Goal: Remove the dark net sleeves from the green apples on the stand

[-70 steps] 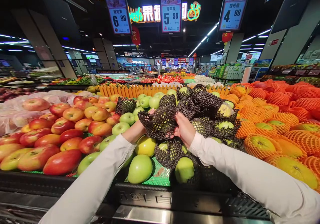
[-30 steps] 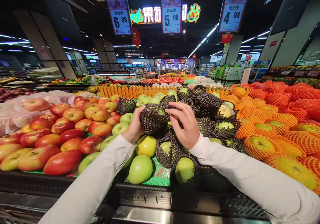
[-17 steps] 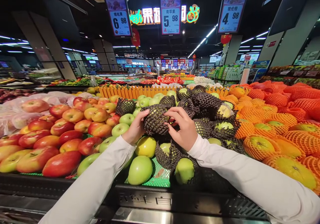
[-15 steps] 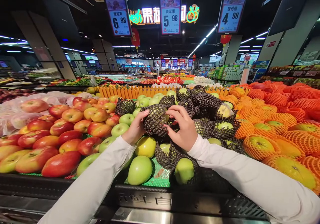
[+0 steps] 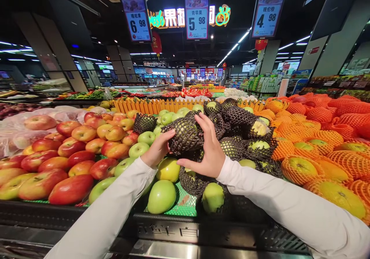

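Observation:
My left hand (image 5: pixel 157 150) grips a green apple in a black foam net (image 5: pixel 185 133) from its left side, the thumb lying along the net and the other fingers mostly hidden behind it. At the apple's right, my right hand (image 5: pixel 210 151) is open, its fingers reaching up and its thumb stretched out below. Its fingertips are close to the net; whether they touch it I cannot tell. Beneath are a yellow-green apple (image 5: pixel 168 170), a bare green apple (image 5: pixel 162 196) and another netted apple (image 5: pixel 193 180). More netted apples (image 5: pixel 232 147) are heaped to the right.
Red-yellow apples (image 5: pixel 71 151) fill the left side. Oranges in orange nets (image 5: pixel 303 166) lie to the right. A black crate edge (image 5: pixel 167 228) runs along the front, with a green mat (image 5: pixel 183 201) inside. Price screens (image 5: pixel 197 14) hang overhead.
The right hand's fingers have spread from a bent, near-pinching shape, with the thumb moving down and left. The black net now covers more of the apple, which stays in the left hand.

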{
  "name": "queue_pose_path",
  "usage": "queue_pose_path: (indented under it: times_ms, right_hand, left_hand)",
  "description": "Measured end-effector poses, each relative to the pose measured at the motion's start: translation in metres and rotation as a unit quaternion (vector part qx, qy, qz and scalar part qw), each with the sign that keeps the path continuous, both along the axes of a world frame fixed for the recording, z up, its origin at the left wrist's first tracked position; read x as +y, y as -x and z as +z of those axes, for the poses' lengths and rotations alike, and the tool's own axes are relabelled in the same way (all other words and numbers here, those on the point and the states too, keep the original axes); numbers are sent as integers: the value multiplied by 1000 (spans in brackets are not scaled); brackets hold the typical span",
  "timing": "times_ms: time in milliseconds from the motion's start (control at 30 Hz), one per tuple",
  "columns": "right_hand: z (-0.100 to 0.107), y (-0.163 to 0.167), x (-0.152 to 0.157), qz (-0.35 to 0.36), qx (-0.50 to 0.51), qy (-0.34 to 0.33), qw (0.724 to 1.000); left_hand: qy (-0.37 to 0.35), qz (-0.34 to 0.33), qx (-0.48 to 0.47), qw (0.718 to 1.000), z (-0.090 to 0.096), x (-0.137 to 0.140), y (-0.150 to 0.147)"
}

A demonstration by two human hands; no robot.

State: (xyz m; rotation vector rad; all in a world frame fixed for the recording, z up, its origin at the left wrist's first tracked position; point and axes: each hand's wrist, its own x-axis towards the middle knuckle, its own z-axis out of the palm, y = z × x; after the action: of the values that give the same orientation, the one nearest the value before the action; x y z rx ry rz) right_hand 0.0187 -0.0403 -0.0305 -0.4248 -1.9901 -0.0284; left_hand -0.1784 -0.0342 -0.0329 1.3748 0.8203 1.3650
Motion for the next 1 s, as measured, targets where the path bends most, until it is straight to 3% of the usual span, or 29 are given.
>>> queue_pose_path:
  times_ms: [233,433,533,633,700,867,1000]
  right_hand:
    - [-10,4,14,-17,-26,64,997]
    - [-6,5,15,-10,86,106,991]
    - [-3,5,13,-21,142,129,981]
    - [-1,3,11,-12,169,166,972]
    - [0,2,9,-2,171,187,967]
    - [4,2,6,-10,151,231,961]
    - [-2,2,12,-12,145,309,940]
  left_hand:
    - [10,-38,62,997,-1,-8,-6]
    - [-72,-59,159,983,-1,-5,0]
    - [-160,0,209,965,-1,-2,0]
    - [-274,107,255,921,0,2,1]
    - [-326,131,276,895,1,4,3]
    - [-322,114,342,875,1,8,9]
    - [-315,126,357,870,2,7,8]
